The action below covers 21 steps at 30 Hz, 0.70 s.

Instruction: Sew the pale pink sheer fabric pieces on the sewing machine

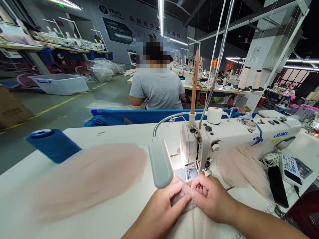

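Note:
Both of my hands meet just in front of the needle area of a white sewing machine (224, 134). Pale, thin fabric (196, 222) hangs from them toward me. My left hand (171, 199) pinches it between thumb and fingers. Close against it, my right hand (211, 197) grips the same fabric, fingers curled. The presser foot (190, 173) stands just beyond the fingertips. A grey-green lamp head (160, 162) on a bendy neck hangs above my left hand. The fabric edge between the fingers is mostly hidden.
A sheer pink fabric piece (99, 179) lies on the left of the table, beside a large blue thread cone (53, 144). More pink fabric (245, 172) is bunched at right, near a black phone (277, 186) and a white control box (290, 169). A person in grey (157, 88) sits ahead.

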Each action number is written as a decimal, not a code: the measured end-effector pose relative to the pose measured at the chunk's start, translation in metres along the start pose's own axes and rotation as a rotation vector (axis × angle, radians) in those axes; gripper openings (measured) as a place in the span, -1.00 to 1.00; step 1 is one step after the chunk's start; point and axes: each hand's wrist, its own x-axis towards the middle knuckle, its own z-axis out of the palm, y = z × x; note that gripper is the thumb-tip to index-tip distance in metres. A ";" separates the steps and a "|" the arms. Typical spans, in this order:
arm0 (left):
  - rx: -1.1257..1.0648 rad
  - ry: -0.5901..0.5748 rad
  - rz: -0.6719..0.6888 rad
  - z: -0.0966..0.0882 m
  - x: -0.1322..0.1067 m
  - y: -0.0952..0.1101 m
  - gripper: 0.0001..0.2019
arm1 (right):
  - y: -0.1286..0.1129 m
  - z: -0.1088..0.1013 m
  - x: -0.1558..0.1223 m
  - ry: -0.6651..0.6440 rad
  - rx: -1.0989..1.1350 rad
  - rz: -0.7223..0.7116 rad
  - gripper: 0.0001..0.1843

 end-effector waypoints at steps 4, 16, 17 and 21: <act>0.000 -0.001 0.020 0.001 -0.001 -0.002 -0.57 | -0.002 -0.001 -0.002 0.034 0.006 0.049 -0.94; -0.019 0.060 0.044 0.000 0.000 0.006 -0.65 | -0.003 -0.003 -0.002 0.043 -0.013 -0.045 -0.93; -0.036 0.075 0.056 0.000 0.000 0.007 -0.67 | -0.003 -0.003 -0.002 0.047 -0.016 -0.052 -0.93; -0.097 0.076 -0.003 0.003 0.000 0.008 -0.75 | -0.001 -0.001 -0.004 0.069 -0.034 -0.091 -0.92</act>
